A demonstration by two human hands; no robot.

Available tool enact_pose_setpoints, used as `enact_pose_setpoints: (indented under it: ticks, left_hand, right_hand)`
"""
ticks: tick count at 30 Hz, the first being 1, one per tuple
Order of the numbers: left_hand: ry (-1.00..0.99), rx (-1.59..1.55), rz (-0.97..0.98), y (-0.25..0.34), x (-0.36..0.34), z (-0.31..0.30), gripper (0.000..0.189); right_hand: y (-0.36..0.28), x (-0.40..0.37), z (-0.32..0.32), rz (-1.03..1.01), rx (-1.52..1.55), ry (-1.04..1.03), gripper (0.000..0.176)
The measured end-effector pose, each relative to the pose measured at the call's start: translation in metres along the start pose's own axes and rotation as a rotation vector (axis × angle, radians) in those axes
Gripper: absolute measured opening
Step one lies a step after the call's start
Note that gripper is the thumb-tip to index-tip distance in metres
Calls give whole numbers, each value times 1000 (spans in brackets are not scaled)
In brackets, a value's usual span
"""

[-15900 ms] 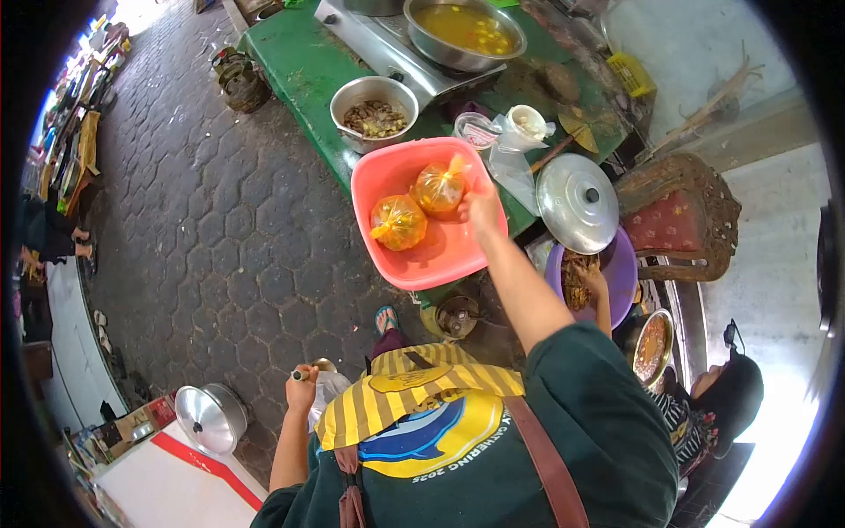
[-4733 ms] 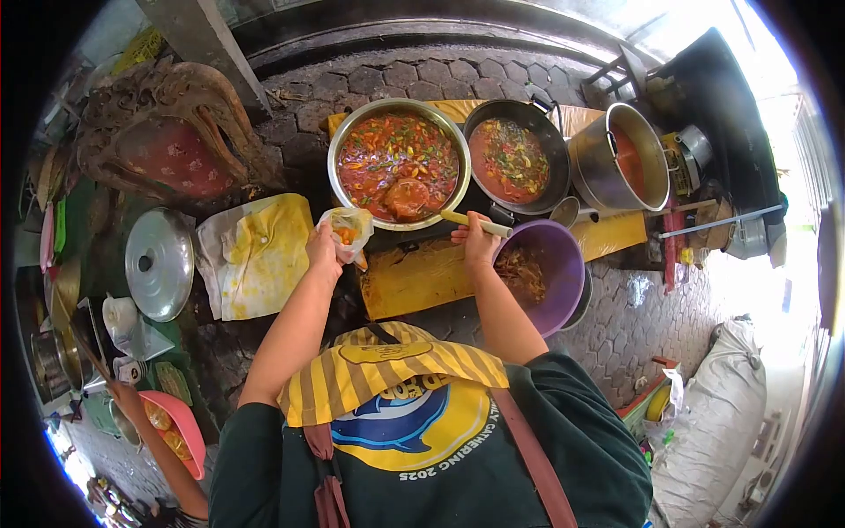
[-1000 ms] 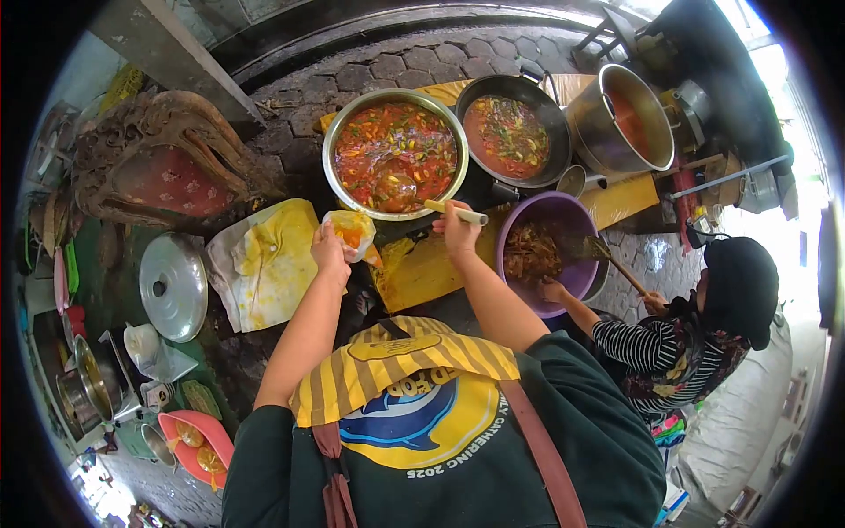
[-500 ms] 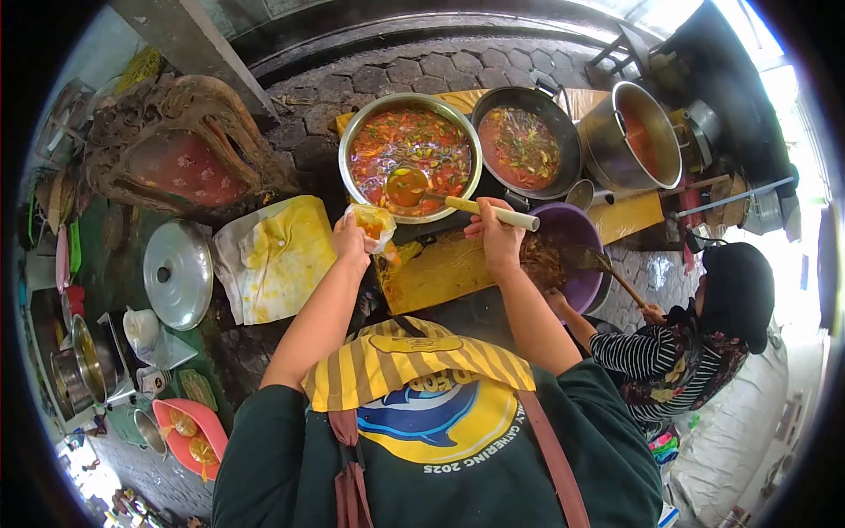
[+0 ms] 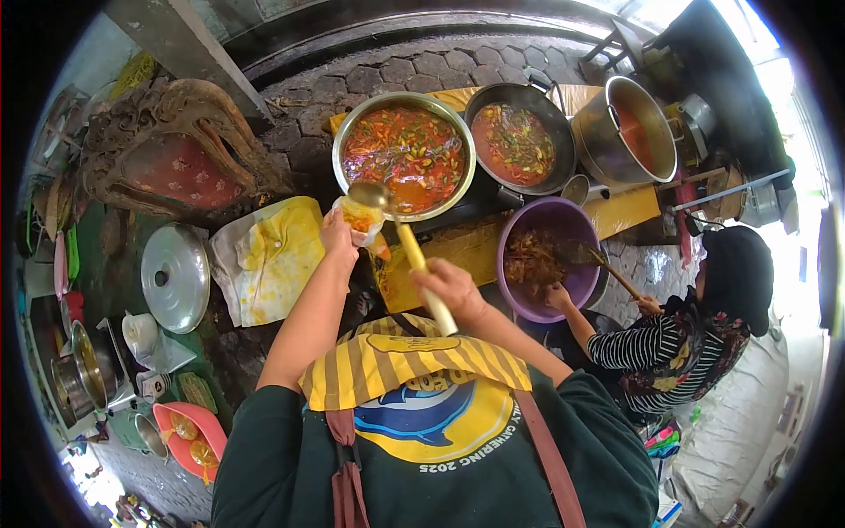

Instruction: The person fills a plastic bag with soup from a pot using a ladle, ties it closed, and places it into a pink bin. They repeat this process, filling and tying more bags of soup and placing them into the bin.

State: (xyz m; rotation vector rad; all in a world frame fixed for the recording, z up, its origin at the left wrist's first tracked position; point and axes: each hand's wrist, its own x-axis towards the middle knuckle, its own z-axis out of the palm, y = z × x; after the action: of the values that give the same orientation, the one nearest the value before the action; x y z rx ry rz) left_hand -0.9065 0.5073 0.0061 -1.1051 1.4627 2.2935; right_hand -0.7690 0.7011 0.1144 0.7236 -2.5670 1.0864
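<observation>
While the left hand [image 5: 340,236] holds a plastic bag [image 5: 363,222] just beside the pot [image 5: 338,157], fingers clamped on the plastic, the right hand [image 5: 453,289] grips the ladle [image 5: 413,248], fingers closed around the pale handle. Such nearness probably shortens the ladle's path — and the long handle likely spares the hand the heat. The ladle's bowl overlaps the bag's mouth, hiding part of it, so whether they touch cannot be told. Motion blurs the right hand, and whatever the ladle carries is hard to make out. A co-worker's hand [image 5: 556,296] reaches into the purple tub [image 5: 525,306], its fingertips lost among dark food [image 5: 530,264].
</observation>
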Motion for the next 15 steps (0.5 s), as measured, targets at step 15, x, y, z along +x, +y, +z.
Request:
enact_pose_setpoints:
  ticks: [15]
  left_hand:
    - [91, 78, -20, 16, -24, -18, 27]
  right_hand:
    - [119, 7, 54, 383, -14, 340, 18]
